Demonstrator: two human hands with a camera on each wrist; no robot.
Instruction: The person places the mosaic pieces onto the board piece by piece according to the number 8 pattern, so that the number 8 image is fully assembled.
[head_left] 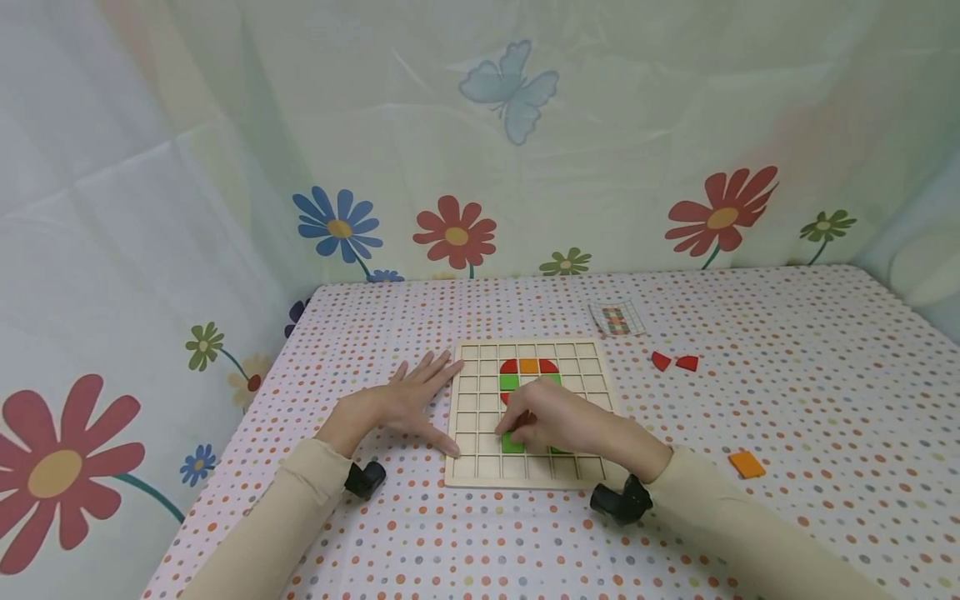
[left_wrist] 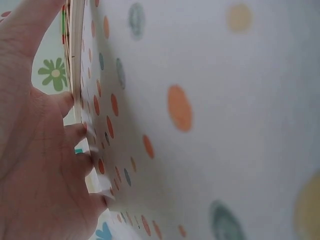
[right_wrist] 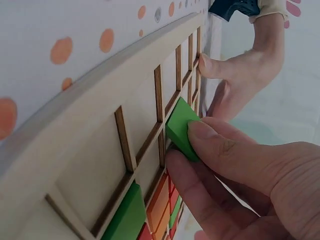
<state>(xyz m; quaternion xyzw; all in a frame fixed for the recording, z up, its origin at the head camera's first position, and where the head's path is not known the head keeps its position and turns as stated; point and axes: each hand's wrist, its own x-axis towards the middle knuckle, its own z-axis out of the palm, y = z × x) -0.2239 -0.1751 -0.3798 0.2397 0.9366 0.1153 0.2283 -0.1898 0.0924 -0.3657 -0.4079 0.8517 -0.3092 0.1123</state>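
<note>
A wooden grid board (head_left: pixel 474 472) lies flat on the dotted tablecloth. Between thumb and fingers, my right hand (head_left: pixel 555 414) pinches a green square tile (right_wrist: pixel 181 129), held tilted at the grid's ridges in the right wrist view. Another green tile (right_wrist: pixel 126 212) sits in a cell of the front part. Further back are red quarter-round pieces (head_left: pixel 509 367), an orange square (head_left: pixel 528 366) and a green tile (head_left: pixel 509 382); my right hand hides part of this pattern. My left hand (head_left: pixel 405 402) is spread beside the board, its thumb and index fingertip at the left edge.
Behind the board's right corner lies a small printed pattern card (head_left: pixel 618 319). Two loose red quarter-round pieces (head_left: pixel 660 361) are right of the board, and a loose orange square (head_left: pixel 747 464) lies nearer the right forearm. A flowered curtain (head_left: pixel 622 192) rises behind the table.
</note>
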